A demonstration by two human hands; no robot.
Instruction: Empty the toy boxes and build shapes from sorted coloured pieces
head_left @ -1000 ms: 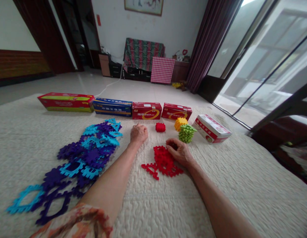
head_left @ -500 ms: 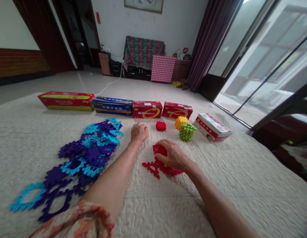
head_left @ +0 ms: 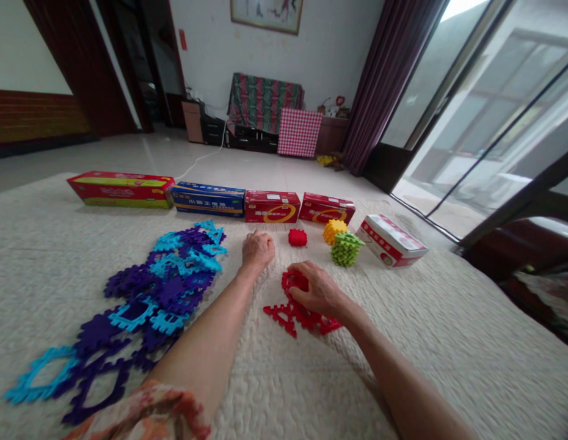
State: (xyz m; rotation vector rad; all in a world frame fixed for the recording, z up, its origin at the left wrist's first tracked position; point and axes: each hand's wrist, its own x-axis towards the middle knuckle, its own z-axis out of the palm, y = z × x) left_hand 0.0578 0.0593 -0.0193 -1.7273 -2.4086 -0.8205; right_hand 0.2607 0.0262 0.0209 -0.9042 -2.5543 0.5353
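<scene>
My right hand (head_left: pixel 314 290) is closed round a red toothed foam piece (head_left: pixel 293 283), lifted slightly off a small heap of flat red pieces (head_left: pixel 286 316) on the cream quilt. Further away, my left hand (head_left: pixel 257 249) rests on the quilt as a loose fist, with nothing visible in it. Just beyond the hands sit three assembled foam balls: a red ball (head_left: pixel 297 238), an orange ball (head_left: pixel 334 230) and a green ball (head_left: pixel 345 249).
A spread of blue and purple foam pieces (head_left: pixel 165 281) lies to the left. Along the quilt's far edge stand a long red box (head_left: pixel 121 189), a blue box (head_left: pixel 208 198), two red boxes (head_left: pixel 272 206) and a tilted white-red box (head_left: pixel 391 240). Glass doors are on the right.
My right hand moved left onto the red heap, closed on a red piece and raised it a little. My left hand stayed in place.
</scene>
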